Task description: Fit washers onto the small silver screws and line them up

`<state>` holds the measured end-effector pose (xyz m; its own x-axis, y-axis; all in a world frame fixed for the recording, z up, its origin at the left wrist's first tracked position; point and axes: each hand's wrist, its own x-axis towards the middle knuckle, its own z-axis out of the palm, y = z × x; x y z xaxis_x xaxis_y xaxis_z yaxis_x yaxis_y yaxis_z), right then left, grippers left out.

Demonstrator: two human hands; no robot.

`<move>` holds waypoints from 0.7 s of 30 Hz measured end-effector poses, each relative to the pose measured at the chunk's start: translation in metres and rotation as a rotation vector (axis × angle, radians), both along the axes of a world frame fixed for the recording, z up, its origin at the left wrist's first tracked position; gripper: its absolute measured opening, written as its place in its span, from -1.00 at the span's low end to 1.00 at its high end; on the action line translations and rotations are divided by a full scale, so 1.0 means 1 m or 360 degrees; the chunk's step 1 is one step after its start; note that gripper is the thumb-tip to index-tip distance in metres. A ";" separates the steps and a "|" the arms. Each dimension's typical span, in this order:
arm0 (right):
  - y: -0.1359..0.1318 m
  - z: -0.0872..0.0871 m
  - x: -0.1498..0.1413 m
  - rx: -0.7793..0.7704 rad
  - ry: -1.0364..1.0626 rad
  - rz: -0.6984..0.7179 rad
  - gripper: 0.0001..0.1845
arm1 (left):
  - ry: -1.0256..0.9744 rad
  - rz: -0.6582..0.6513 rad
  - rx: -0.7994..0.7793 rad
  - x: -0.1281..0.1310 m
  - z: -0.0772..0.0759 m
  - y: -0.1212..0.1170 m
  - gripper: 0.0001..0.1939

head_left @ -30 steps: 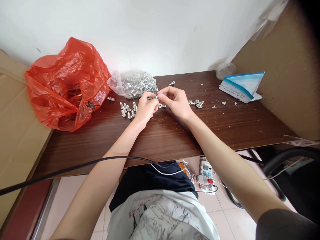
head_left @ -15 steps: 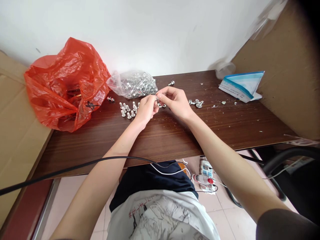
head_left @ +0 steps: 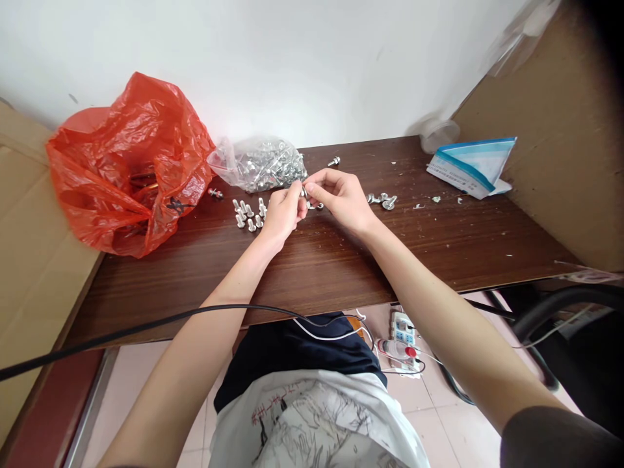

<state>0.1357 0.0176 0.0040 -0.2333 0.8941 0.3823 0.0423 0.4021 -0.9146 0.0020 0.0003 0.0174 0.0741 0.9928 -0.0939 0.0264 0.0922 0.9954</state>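
Note:
My left hand (head_left: 285, 211) and my right hand (head_left: 344, 198) meet above the middle of the table. Both are closed in a pinch around a small shiny metal fastener (head_left: 305, 192), mostly covered by the fingers. Left of my left hand, several silver bolts (head_left: 251, 225) stand upright on their heads in a cluster. A few loose metal pieces (head_left: 319, 206) lie just below my fingertips, partly hidden. Right of my right hand lies a small group of bolts with washers (head_left: 389, 203). One more bolt (head_left: 334, 162) rests behind my hands.
A clear bag full of metal fasteners (head_left: 270, 162) lies against the wall, beside a large open red plastic bag (head_left: 131, 149). A blue-and-white packet (head_left: 470, 169) and a clear plastic cup (head_left: 439, 136) stand at right. A black cable (head_left: 146, 329) crosses the table's front edge.
My fingers have shifted very slightly to the left around the metal fastener. The pieces on the table lie as before.

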 end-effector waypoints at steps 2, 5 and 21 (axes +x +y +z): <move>0.000 0.000 0.000 0.0000 0.0002 -0.0003 -0.70 | 0.0003 0.0012 0.0000 0.000 0.001 0.000 -0.61; 0.000 0.000 0.000 0.0004 0.0018 -0.0008 -0.72 | -0.0001 0.0046 0.0013 0.000 0.002 -0.001 -0.73; -0.001 0.000 0.001 0.0036 -0.0055 -0.0066 -0.70 | 0.0005 0.0044 0.0064 -0.001 0.005 -0.002 -0.79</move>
<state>0.1367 0.0171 0.0036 -0.2100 0.8943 0.3951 0.0906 0.4202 -0.9029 0.0010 -0.0019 0.0221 0.0463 0.9974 -0.0544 0.0274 0.0531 0.9982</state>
